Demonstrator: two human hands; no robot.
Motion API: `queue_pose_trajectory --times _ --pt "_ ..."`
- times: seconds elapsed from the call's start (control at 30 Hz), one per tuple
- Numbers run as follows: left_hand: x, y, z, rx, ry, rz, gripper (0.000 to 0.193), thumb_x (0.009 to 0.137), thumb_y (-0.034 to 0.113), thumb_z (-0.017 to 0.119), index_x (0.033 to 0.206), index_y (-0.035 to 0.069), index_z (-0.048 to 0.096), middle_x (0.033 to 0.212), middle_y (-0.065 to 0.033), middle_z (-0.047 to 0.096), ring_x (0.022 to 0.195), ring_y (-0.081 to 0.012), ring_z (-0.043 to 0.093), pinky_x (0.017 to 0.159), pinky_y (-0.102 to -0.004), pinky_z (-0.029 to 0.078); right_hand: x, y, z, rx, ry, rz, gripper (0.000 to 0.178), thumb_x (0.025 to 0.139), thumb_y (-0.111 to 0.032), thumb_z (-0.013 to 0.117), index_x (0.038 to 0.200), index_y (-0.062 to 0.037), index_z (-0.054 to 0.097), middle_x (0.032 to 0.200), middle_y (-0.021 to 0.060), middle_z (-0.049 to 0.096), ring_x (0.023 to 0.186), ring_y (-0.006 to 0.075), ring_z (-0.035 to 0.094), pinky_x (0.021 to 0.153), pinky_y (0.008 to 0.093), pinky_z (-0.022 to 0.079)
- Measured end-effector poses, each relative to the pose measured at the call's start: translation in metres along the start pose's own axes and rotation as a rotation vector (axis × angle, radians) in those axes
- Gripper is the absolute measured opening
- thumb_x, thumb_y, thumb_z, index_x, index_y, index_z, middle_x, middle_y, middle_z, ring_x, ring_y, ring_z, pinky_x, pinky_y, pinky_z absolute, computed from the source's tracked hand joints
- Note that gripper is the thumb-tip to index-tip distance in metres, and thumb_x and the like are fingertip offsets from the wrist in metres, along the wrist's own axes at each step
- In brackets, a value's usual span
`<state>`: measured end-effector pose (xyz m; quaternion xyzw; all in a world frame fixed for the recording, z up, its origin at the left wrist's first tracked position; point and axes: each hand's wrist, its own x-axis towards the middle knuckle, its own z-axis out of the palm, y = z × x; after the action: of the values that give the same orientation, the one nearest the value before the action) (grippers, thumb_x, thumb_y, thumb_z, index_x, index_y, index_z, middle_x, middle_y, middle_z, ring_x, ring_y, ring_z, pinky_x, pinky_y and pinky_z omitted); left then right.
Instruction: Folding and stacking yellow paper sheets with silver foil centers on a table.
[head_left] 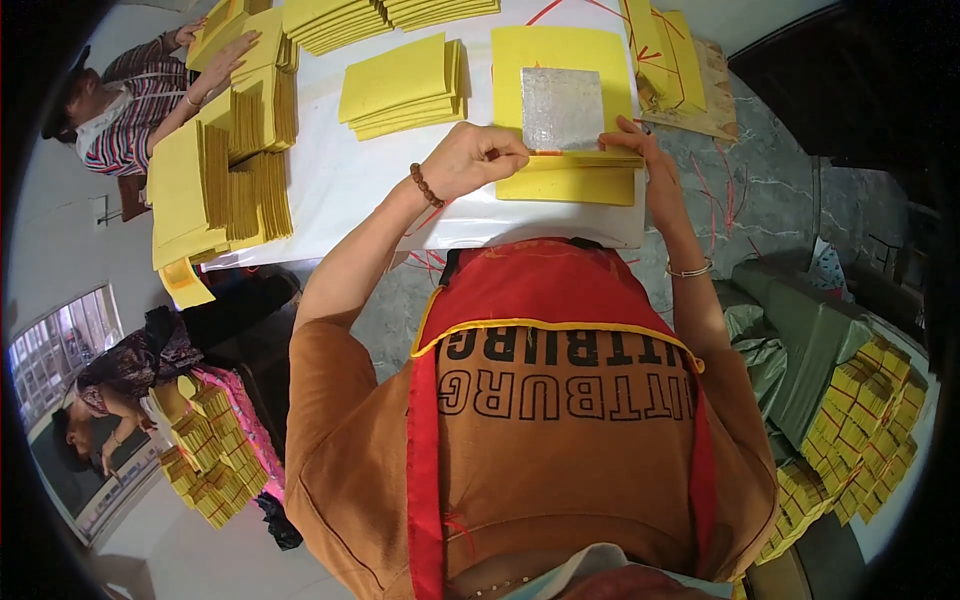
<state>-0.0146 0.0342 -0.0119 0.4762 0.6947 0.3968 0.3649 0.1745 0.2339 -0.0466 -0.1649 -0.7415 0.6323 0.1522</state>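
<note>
A yellow paper sheet [508, 52] with a silver foil square [560, 105] on its middle lies on the white table in front of me. Along the near side of the foil, a raised band of folded yellow paper [585, 161] runs from hand to hand. My left hand [472, 160], a beaded bracelet at its wrist, is closed in a pinch on the band's left end. At the other end, my right hand [655, 170] grips the band between its fingers, partly hidden. More yellow paper [565, 185] shows below the fold.
A stack of folded yellow paper [400, 90] sits left of the sheet, with taller stacks [235, 165] along the table's left side. A tied yellow bundle [670, 65] stands at right. Two other people [125, 105] work at left. Tied bundles [860, 420] are piled lower right.
</note>
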Motion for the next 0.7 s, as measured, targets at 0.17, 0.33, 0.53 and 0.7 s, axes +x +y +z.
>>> queue_pose_trajectory --times 0.17,0.33,0.53,0.7 --pt "0.004 -0.004 -0.002 -0.165 -0.034 -0.050 0.014 0.082 0.013 0.060 0.084 0.000 0.065 0.071 -0.0022 0.064 0.066 -0.0061 0.054 0.060 -0.0227 0.044 -0.001 0.000 0.000 -0.037 0.003 -0.009 0.048 0.098 -0.029 0.025 0.108 0.0004 0.061 0.114 0.0125 0.061 0.130 0.0234 0.035 0.106 0.0340 0.025" --pt "0.009 -0.006 -0.005 -0.245 -0.074 -0.097 0.013 0.082 0.011 0.059 0.083 0.000 0.066 0.067 0.0011 0.059 0.063 -0.0040 0.050 0.058 -0.0207 0.041 -0.003 0.007 -0.002 0.032 -0.016 -0.035 0.047 0.098 -0.031 0.028 0.111 0.0009 0.060 0.117 0.0124 0.059 0.130 0.0238 0.035 0.106 0.0350 0.026" --pt "0.012 -0.004 -0.007 -0.263 -0.087 -0.125 0.014 0.082 0.012 0.060 0.082 -0.001 0.065 0.067 0.0021 0.058 0.062 -0.0030 0.048 0.057 -0.0196 0.041 -0.002 0.014 -0.004 0.140 -0.040 -0.084 0.043 0.094 -0.033 0.043 0.116 0.0015 0.057 0.116 0.0121 0.060 0.128 0.0248 0.038 0.104 0.0353 0.029" --pt "0.004 -0.001 -0.011 -0.075 -0.026 0.132 0.026 0.079 0.020 0.068 0.097 0.002 0.063 0.091 -0.0045 0.062 0.083 -0.0141 0.053 0.076 -0.0274 0.042 -0.001 0.017 0.003 -0.010 0.123 0.015 0.036 0.082 -0.009 0.066 0.115 0.0013 0.057 0.113 0.0087 0.060 0.103 0.0155 0.055 0.090 0.0283 0.043"
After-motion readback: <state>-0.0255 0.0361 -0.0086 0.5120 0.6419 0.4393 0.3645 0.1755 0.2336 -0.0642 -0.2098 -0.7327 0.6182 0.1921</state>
